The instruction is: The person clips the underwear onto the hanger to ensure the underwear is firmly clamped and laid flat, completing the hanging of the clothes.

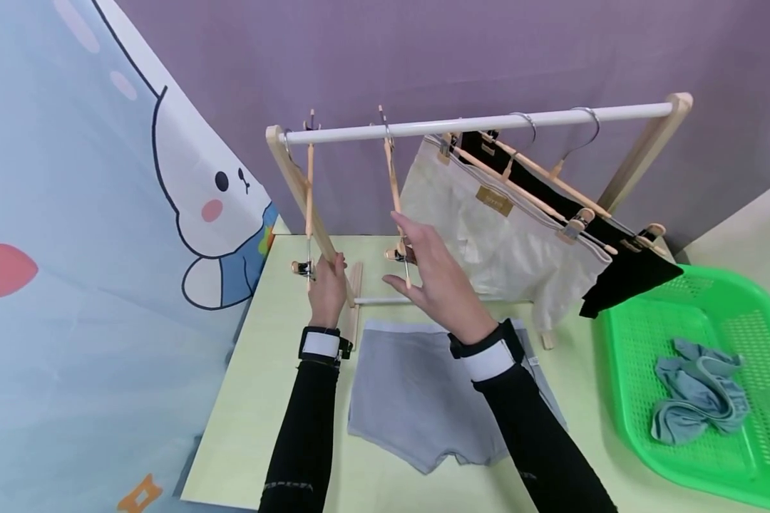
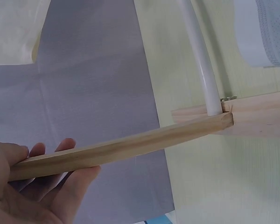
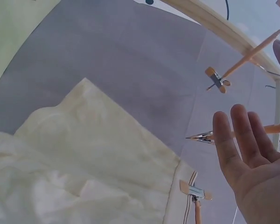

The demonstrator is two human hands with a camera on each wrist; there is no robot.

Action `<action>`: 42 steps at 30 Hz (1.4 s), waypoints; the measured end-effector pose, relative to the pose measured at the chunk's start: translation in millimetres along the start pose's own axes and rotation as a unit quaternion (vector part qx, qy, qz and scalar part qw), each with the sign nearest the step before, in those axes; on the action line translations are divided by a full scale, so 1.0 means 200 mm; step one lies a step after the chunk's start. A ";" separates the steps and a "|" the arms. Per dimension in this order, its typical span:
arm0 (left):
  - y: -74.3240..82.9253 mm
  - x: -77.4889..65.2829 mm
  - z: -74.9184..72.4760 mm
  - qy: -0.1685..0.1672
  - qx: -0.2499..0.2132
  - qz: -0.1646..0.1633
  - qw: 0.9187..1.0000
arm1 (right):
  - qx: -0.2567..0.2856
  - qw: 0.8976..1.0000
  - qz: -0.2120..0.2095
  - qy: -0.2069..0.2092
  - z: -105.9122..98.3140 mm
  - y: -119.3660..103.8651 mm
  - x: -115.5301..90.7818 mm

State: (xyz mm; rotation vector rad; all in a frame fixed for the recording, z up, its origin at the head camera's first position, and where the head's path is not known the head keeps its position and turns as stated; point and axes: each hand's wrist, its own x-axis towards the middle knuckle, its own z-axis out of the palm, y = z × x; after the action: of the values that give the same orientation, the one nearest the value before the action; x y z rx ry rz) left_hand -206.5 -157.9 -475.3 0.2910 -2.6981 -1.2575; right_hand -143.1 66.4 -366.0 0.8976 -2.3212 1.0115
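Note:
My left hand [image 1: 327, 291] grips the slanted wooden upright [image 2: 130, 145] at the left end of a clothes rack; in the left wrist view the fingers lie on one side of the wood, the thumb on the other. Beside a bare wooden clip hanger [image 1: 391, 174] is my right hand [image 1: 441, 281], its fingers extended and spread from the thumb. In the right wrist view the straight fingers [image 3: 245, 140] overlap that hanger. Another bare clip hanger [image 1: 309, 189] hangs at the rack's left end. White shorts [image 1: 468, 221] are clipped to a hanger right of my right hand.
A white rail [image 1: 462, 127] tops the rack. Black shorts [image 1: 635, 263] hang behind the white ones. Grey-blue shorts [image 1: 417, 399] lie flat on the table [image 1: 244, 427] under my right arm. At right stands a green basket [image 1: 635, 399] holding a crumpled blue garment [image 1: 699, 392].

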 end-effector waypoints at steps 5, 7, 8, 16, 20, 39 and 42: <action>0.01 0.00 -0.01 -0.015 -0.010 -0.010 1.000 | 0.018 1.000 0.004 -0.001 -0.01 -0.02 0.02; 0.01 0.00 -0.01 -0.013 -0.008 -0.007 1.000 | 0.041 0.999 0.014 -0.002 -0.01 -0.02 0.03; 0.01 0.00 -0.01 -0.011 -0.007 -0.006 1.000 | 0.053 0.998 0.019 -0.003 -0.01 -0.02 0.03; 0.00 -0.01 -0.01 -0.005 0.000 -0.001 1.000 | 0.161 0.985 0.042 0.054 -0.03 -0.05 0.02; 0.00 -0.02 -0.01 -0.011 -0.002 -0.013 1.000 | 0.189 0.978 0.030 0.086 -0.06 -0.05 -0.01; 0.00 -0.01 -0.02 0.000 0.018 -0.002 1.000 | 0.198 0.972 0.060 0.110 -0.08 0.08 -0.26; 0.01 -0.02 -0.01 0.006 0.021 0.001 1.000 | 0.225 0.967 0.103 0.070 -0.04 0.11 -0.33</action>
State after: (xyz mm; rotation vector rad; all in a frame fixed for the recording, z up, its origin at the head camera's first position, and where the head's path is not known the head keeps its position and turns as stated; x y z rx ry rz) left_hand -202.8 -158.5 -472.7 0.2995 -2.7162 -1.1943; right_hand -111.7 109.5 -411.2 0.7219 -2.1325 1.6787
